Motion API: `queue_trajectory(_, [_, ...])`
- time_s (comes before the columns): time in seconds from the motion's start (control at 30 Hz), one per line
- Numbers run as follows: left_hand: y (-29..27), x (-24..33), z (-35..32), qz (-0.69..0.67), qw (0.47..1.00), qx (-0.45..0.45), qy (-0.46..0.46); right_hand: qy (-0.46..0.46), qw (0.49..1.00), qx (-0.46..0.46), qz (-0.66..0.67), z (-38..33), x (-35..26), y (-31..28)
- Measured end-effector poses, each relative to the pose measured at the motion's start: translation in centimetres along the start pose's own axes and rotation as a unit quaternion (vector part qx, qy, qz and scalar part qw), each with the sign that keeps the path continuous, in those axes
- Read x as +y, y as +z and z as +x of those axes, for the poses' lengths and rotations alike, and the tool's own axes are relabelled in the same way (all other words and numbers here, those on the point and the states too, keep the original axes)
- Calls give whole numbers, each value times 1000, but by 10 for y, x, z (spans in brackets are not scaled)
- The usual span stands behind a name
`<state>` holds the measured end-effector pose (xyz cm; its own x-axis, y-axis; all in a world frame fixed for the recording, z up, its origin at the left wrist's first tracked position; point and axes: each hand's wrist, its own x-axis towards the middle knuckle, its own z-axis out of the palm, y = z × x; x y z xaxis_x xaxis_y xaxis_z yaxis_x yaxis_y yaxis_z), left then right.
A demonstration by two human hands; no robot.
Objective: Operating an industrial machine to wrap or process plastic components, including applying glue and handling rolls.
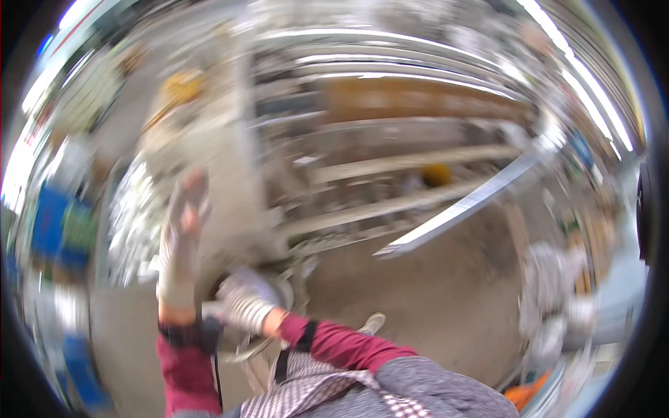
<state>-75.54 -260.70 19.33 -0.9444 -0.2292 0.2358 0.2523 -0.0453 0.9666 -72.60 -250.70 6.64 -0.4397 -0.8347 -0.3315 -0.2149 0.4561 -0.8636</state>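
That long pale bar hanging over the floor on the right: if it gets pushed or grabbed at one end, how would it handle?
The bar looks straight along its whole length with no sag, so probably stiff. Its pale, metallic-looking sheen suggests a hard, fairly slick surface, though motion blur hides detail. Being long and thin, it would likely swing wide if gripped at one end. Neither the left hand nor the right hand touches it.

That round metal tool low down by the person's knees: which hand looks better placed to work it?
The right hand, probably. Its glove rests on the round metal tool, while the left hand is raised above, apart from it. Blur hides the grip.
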Motion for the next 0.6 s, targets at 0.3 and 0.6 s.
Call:
queue_trajectory(0.3, [312,-62,3,544,781,-296,-77,-54,979,185,64,-310,243,-247])
queue_trajectory(0.6, [466,-91,69,664,680,-268,-161,39,748,596,289,-512,454,-576])
